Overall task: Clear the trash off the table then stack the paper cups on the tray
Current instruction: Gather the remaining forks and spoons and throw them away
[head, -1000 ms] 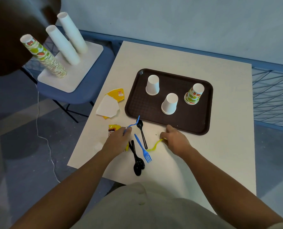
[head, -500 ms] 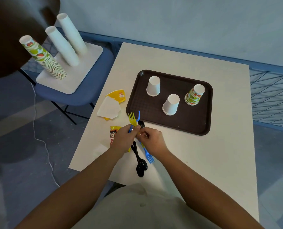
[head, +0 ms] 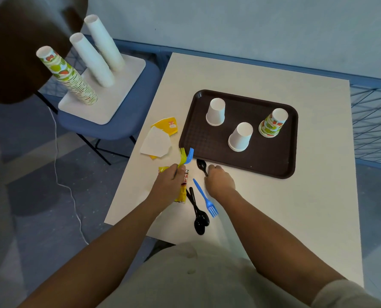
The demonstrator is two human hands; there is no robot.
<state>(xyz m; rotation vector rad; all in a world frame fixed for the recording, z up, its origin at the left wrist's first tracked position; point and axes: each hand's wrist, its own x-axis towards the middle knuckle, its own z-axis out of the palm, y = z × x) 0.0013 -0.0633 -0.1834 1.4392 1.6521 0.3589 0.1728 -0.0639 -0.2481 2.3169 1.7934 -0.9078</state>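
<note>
Right hand (head: pixel 220 182) now off the forks (head: pixel 186 155), onto slim black plastic spoon (head: pixel 201 165).

Canteen or snack-room setting, plain and institutional. Evidence: a brown textured serving tray (head: pixel 263 161) on a bare white counter (head: pixel 274 207), with disposable paper cups (head: pixel 216 112) upside down on it. Plastic forks (head: pixel 205 197) and black spoons (head: pixel 199 218) lie loose near snack wrappers (head: pixel 165 127). Tall cup stacks (head: pixel 69 78) stand on a white board (head: pixel 109 105) laid over a blue chair (head: pixel 127 132). Pale painted wall (head: pixel 251 25), blue wire-mesh railing (head: pixel 371 121), grey floor (head: pixel 29 207).
</note>
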